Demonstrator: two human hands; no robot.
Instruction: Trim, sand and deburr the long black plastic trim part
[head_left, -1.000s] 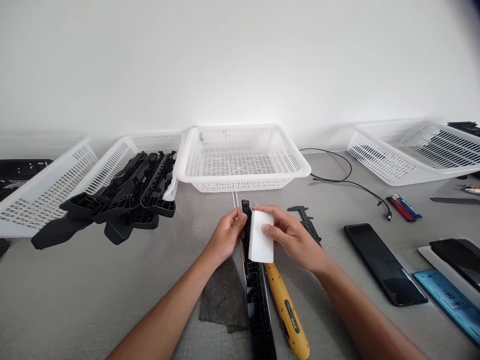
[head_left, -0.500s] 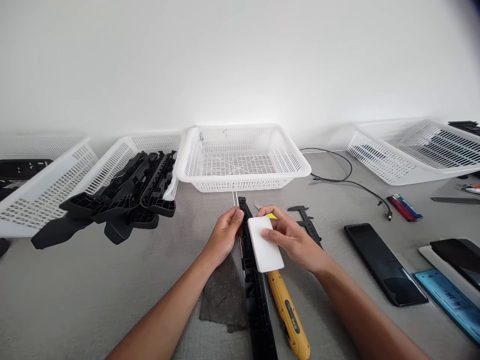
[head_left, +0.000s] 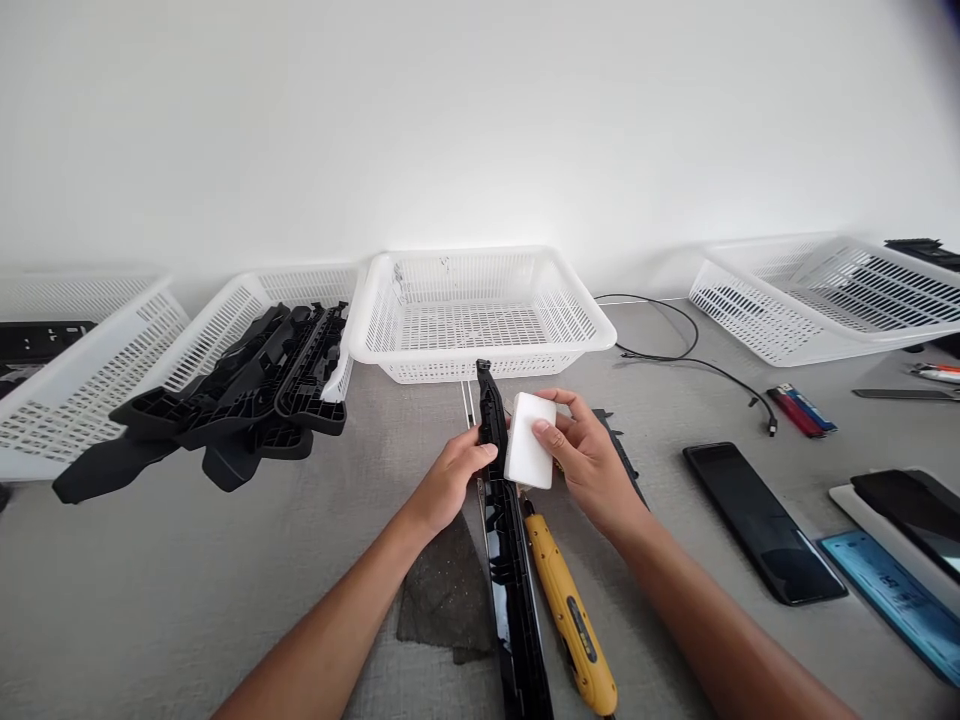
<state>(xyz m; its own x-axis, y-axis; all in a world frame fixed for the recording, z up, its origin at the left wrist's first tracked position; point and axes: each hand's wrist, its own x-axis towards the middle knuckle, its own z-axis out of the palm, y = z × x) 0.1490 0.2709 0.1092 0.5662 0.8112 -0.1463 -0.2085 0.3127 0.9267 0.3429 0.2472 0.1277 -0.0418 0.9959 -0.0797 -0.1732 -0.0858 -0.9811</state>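
Observation:
My left hand [head_left: 457, 474] is closed around a long black plastic part [head_left: 510, 580], thumb on top, near its upper end. The part runs lengthwise toward me and its far tip is raised. In my right hand [head_left: 589, 450] is a white rectangular block, like a sponge [head_left: 531, 440], pinched between thumb and fingers. The sponge's left edge lies against or just beside the black part; I cannot tell whether they touch. Below it lies a yellow-handled tool [head_left: 571, 615]. A dark, worn cloth-like sheet [head_left: 444, 595] is under the part. A caliper [head_left: 621, 455] is partly hidden behind my right hand.
A white basket [head_left: 480, 357] stands ahead. Left of it, another basket [head_left: 221, 325] carries several black plastic parts [head_left: 247, 390]. To the right lie a cable [head_left: 697, 360], lighters [head_left: 802, 410], a black phone [head_left: 761, 525], a blue panel [head_left: 896, 590] and a further basket [head_left: 810, 340].
The black part's far end has risen, and my left hand has shifted slightly down along it. My right hand has moved the sponge up, now more upright.

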